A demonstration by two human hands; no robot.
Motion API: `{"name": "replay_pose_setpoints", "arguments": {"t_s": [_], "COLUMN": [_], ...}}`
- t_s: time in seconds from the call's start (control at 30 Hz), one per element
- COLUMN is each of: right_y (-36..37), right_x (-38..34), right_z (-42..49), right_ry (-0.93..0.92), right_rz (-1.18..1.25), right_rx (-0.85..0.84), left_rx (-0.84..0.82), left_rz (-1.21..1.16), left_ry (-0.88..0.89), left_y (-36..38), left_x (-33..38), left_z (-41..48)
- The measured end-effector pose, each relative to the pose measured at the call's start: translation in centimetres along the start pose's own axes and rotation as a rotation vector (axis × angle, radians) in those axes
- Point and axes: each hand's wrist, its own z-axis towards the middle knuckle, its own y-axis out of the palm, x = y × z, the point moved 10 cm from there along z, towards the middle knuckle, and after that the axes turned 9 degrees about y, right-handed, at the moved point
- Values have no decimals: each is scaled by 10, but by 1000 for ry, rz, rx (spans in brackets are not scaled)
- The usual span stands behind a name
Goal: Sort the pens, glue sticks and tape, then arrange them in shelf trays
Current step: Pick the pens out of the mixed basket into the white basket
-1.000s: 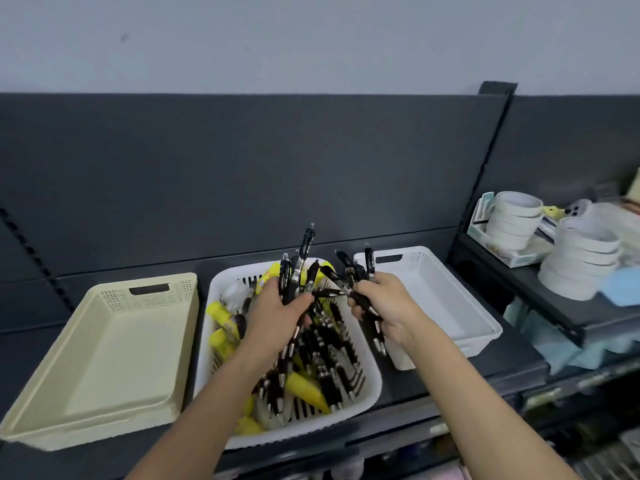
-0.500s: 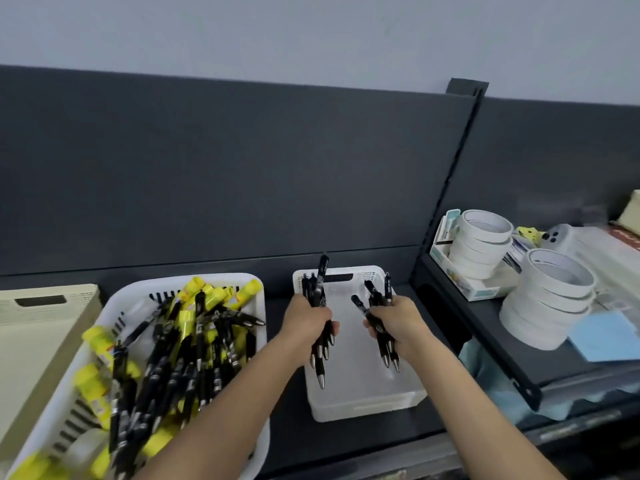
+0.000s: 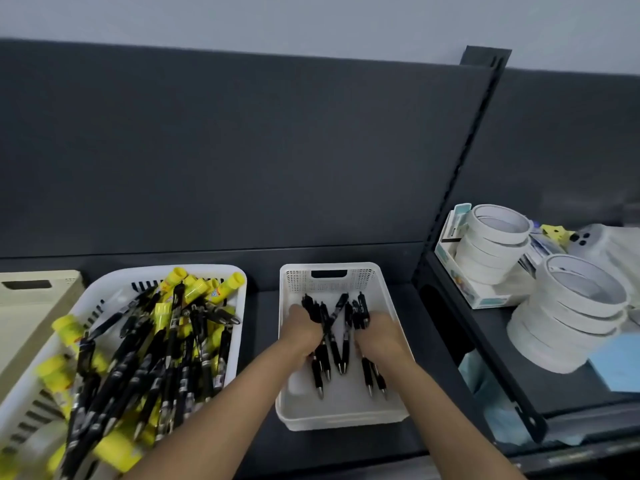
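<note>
We have both hands low inside the small white tray [image 3: 346,415]. Our left hand [image 3: 300,332] grasps one bunch of black pens [image 3: 320,370] and our right hand [image 3: 378,336] grasps another, fingers curled round the barrels. The tips stick out below the fingers towards us, and the clicker ends cross between the hands.

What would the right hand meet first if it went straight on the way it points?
Likely the far wall of the white tray, pens in the right hand touching first; depth unclear.
</note>
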Motion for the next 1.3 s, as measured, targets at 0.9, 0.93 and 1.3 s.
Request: {"name": "replay_pose_setpoints", "arguments": {"t_s": [0.9,0.93,1.3], "right_y": [131,137,174], "right_x": [-163,-163,-155], "right_z": [-171,-173,-165], "right_ry": [-526,-525,-448], "right_rz": [-214,-241,-394], "right_rx": [-90,-91,-57], "left_rx": [383,358,147], "left_rz": [809,813,351], "left_ry": [84,52,83], "left_y": [-272,-272,-263], "left_x": [-42,-49,-73], "left_z": [-140,-139,-122]}}
